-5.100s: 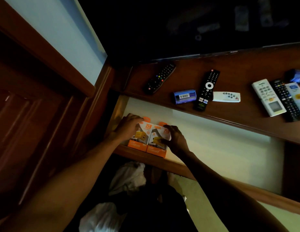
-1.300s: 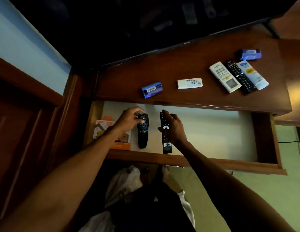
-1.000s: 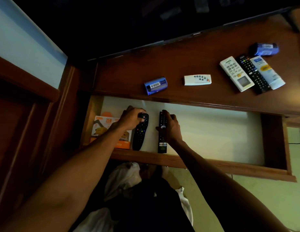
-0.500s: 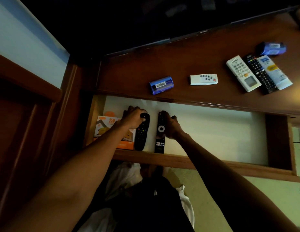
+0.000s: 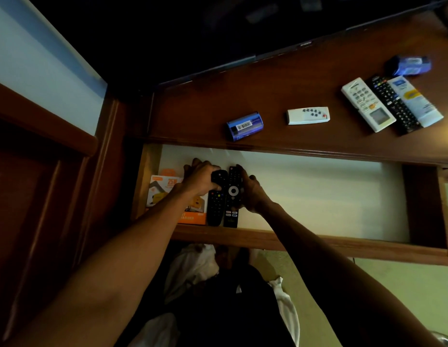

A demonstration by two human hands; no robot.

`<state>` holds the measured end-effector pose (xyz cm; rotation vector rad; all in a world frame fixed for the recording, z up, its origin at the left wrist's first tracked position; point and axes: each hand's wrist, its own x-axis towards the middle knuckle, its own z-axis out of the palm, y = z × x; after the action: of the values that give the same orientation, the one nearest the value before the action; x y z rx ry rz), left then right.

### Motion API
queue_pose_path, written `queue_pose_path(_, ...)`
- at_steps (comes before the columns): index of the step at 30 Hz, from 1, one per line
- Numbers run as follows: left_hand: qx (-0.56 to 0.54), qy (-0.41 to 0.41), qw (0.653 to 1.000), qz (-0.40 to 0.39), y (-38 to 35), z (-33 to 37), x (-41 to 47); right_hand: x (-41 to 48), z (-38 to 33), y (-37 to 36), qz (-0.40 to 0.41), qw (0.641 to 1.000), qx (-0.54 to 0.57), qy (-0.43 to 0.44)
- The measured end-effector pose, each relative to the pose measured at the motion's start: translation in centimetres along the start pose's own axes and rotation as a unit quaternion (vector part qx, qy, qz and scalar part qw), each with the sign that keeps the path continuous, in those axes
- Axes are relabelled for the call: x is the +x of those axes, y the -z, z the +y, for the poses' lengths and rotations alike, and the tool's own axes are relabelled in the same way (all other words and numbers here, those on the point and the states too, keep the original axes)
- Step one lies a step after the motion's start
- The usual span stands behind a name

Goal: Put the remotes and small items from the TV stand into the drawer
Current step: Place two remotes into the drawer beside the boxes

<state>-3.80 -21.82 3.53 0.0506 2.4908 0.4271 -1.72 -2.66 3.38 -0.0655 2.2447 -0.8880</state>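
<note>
Head view: my left hand [image 5: 201, 177] clamps the rounded black remote [image 5: 216, 200], and my right hand [image 5: 253, 194] clamps the slim black remote [image 5: 232, 196]. Both lie side by side, touching, at the drawer [image 5: 293, 242] left end, just right of the orange boxes [image 5: 175, 199]. On the worktop [image 5: 205, 106] remain a blue pack [image 5: 245, 125], a small white remote [image 5: 308, 115] and a far-right cluster. Risk: pressing the remotes together could push buttons or shove the boxes askew.
</note>
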Motion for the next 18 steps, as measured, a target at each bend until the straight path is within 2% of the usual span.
queue_pose_path(3,0.026,-0.007,1.000,0.010,0.1,0.2,-0.3,-0.1,-0.3,0.0,-0.004,1.000,0.014,-0.006)
queue_pose_path(6,0.047,-0.006,0.998,0.028,0.6,0.8,-0.8,-0.6,-0.4,0.2,-0.004,1.000,-0.020,-0.001)
queue_pose_path(10,-0.010,-0.013,0.996,0.090,1.6,2.3,-2.9,-2.4,-1.1,1.7,0.006,0.997,-0.073,0.024)
queue_pose_path(14,-0.090,-0.071,0.977,0.181,4.4,5.0,-6.3,-4.4,-2.0,5.5,0.050,0.991,-0.103,0.066)
queue_pose_path(18,-0.125,-0.111,0.950,0.262,8.4,7.9,-7.0,-5.9,-2.5,10.6,0.132,0.980,-0.115,0.096)
